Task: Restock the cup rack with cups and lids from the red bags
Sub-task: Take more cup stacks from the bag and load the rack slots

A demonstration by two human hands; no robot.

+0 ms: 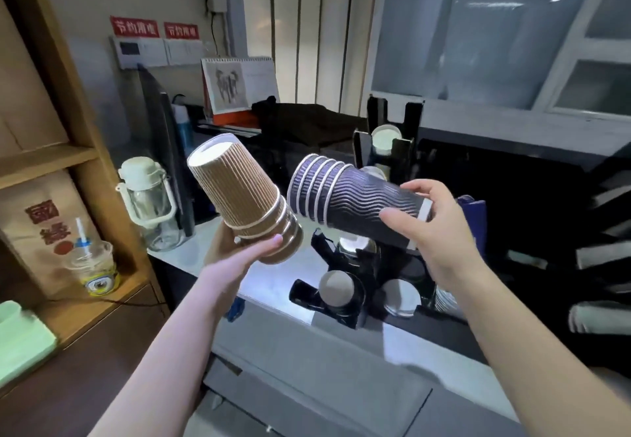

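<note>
Brown ribbed cups (239, 197) — a nested stack, base up — are held at the rim end by the left hand (239, 249), fingers curled around them. Right hand (433, 231) grips the black cups (348, 197), stack lying sideways, above the black rack (358, 266) — both stacks well apart.

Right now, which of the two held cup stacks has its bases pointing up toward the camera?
The brown ribbed paper cup stack in the left hand; the dark wavy-ribbed stack in the right hand lies nearly sideways.
</note>
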